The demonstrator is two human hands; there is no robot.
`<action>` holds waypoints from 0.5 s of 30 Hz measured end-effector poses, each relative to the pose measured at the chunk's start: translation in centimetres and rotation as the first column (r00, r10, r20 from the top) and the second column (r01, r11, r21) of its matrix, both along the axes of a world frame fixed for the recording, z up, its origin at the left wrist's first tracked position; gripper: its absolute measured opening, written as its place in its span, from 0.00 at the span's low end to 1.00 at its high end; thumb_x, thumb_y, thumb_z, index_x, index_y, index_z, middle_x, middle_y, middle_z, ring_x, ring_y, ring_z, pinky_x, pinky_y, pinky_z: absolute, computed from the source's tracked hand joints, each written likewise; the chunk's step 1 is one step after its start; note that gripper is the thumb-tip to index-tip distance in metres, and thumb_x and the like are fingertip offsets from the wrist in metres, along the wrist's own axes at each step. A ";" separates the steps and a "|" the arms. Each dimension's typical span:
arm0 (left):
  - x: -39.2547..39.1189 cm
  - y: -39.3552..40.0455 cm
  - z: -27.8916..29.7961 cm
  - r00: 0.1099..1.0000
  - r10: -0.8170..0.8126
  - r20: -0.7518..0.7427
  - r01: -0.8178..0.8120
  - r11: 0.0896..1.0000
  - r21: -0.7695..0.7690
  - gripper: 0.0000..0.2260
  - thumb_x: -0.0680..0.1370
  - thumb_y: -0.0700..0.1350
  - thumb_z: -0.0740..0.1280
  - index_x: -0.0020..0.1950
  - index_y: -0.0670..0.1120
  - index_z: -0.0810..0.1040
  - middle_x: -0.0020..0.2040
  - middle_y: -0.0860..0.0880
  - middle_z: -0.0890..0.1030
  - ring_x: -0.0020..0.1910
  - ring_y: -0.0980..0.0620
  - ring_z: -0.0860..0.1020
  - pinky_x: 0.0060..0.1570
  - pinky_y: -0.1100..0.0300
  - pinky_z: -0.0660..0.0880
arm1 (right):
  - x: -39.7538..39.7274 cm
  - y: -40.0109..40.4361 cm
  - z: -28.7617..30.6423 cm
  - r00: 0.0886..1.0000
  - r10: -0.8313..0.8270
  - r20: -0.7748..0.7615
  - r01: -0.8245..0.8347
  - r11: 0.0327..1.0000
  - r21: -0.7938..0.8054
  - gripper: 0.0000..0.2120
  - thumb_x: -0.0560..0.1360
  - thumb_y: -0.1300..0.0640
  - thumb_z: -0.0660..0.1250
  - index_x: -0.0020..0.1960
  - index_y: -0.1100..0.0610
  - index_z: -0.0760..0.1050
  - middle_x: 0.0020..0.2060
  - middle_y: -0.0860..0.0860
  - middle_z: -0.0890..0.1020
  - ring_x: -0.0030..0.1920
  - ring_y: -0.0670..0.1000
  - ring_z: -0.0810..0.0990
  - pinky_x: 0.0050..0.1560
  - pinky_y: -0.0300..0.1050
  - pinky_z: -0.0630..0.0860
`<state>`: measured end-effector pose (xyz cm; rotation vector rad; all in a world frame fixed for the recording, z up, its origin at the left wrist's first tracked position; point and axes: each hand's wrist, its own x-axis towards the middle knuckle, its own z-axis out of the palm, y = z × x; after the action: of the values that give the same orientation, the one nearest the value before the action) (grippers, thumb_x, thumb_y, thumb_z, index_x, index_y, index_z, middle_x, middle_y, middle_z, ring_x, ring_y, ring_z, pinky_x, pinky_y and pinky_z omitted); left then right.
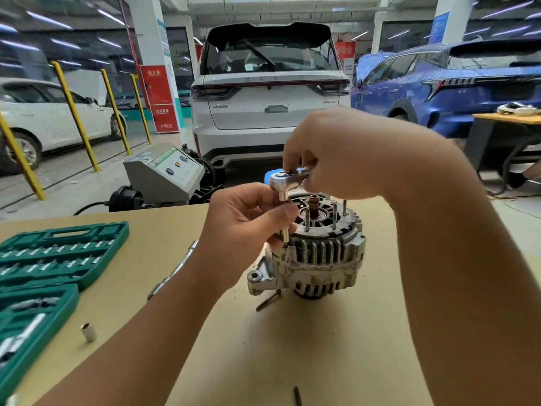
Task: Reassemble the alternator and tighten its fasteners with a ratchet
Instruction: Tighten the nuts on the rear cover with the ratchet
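Observation:
The worn silver alternator stands on the tan table, shaft end up, with several studs rising from its top. A chrome ratchet with an extension and socket stands upright over the housing's left edge. My left hand pinches the extension shaft just above the alternator. My right hand wraps the ratchet's handle right behind the head; most of the handle is hidden in it.
An open green socket case lies at the table's left. A loose socket stands near it. A chrome bar lies under my left forearm. A long bolt rests at the alternator's base, another dark bit near the front edge.

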<state>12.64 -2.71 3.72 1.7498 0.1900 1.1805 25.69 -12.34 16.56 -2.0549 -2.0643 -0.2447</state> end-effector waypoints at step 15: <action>-0.4 0.5 -0.3 0.999 0.036 0.019 -0.035 0.997 -0.073 0.03 0.75 0.43 0.75 0.46 0.50 0.88 0.39 0.46 0.85 0.35 0.52 0.81 0.30 0.61 0.76 | -0.3 0.1 0.0 0.994 0.106 -0.007 -0.106 0.993 0.060 0.19 0.72 0.59 0.75 0.33 0.43 0.69 0.31 0.40 0.71 0.32 0.42 0.71 0.36 0.42 0.69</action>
<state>12.21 -2.18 3.43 1.6767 0.2498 1.2019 25.37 -12.23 16.55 -1.9017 -2.1254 -0.2745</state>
